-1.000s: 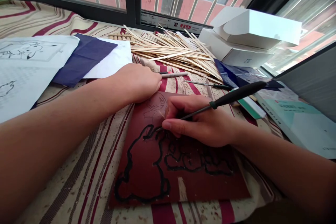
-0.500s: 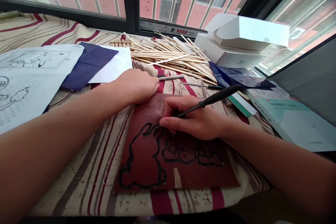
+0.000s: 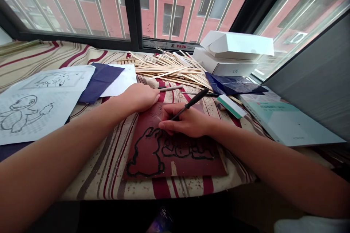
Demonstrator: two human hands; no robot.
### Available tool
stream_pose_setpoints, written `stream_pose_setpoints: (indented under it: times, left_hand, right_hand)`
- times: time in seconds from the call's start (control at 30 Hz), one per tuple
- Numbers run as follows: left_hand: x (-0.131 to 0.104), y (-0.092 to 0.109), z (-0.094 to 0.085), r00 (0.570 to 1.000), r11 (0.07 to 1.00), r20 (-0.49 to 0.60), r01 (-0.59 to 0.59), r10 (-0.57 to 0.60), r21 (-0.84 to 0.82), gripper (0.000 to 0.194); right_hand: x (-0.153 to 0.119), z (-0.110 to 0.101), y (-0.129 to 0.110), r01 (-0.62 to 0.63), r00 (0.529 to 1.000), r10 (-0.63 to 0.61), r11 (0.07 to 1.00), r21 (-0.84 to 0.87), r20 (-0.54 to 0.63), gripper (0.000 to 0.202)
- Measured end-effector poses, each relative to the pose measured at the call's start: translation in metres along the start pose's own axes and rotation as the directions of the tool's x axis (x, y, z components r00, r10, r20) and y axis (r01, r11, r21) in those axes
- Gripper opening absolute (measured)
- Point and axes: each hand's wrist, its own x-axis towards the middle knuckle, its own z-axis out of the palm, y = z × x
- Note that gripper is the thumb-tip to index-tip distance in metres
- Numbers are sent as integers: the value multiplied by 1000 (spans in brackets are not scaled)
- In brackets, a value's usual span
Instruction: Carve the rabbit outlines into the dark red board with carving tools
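Observation:
A dark red board (image 3: pixel 180 171) lies at the table's front, with thick black outlines on it and a fainter pencil-like sketch near its top left. My left hand (image 3: pixel 139 96) is closed at the board's top left corner, fingers together and bent down; their tips are partly hidden. Pinched in my right hand (image 3: pixel 183 120) is a slim carving tool (image 3: pixel 197 98) with a black handle and a thin metal shaft. The handle slants up to the right. Its working end is low over the board by the sketch, too small to make out clearly.
Thin wooden strips (image 3: pixel 172 67) are piled by the window, beside a white box (image 3: pixel 232 58). A grey pen (image 3: pixel 171 88) lies behind the board. Printed drawings (image 3: pixel 24 113) and dark blue sheets (image 3: pixel 100 80) lie left; a pale green book (image 3: pixel 290 120) lies right.
The view has tilted up and shifted, so more window and the table's front edge show. Both hands stay at nearly the same places on the board, the tool still in my right hand.

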Motion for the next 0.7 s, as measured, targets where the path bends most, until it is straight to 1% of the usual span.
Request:
stream_pose_setpoints:
  times: [0.1, 0.17, 0.27, 0.43, 0.5, 0.63, 0.7]
  left_hand:
    - [0, 0, -1, 1000, 1000, 3, 5, -5, 5, 55]
    - [0, 0, -2, 1000, 1000, 8, 10, -10, 4, 55]
    - [-1, 1, -3, 1000, 1000, 8, 10, -10, 10, 55]
    - [-2, 2, -5, 1000, 1000, 6, -1, 1, 19, 56]
    - [-3, 2, -6, 1000, 1000, 12, 6, -6, 20, 56]
    - [-2, 0, -6, 1000, 1000, -6, 20, -19, 17, 62]
    - [-1, 0, -5, 999, 999, -23, 30, -30, 25, 66]
  right_hand:
    - [1, 0, 1, -14, 1000, 14, 1000, 9, -22, 38]
    - [1, 0, 1, 0, 1000, 0, 1000, -11, -27, 38]
    - [1, -1, 1, 41, 999, -42, 997, -64, -6, 35]
    - [1, -5, 0, 64, 997, -60, 993, -99, 50, 32]
    - [0, -6, 0, 41, 998, -38, 997, -68, 54, 34]
    - [-1, -5, 1, -22, 1000, 22, 998, 52, 10, 37]
    - [-2, -5, 2, -27, 1000, 26, 998, 63, 5, 38]
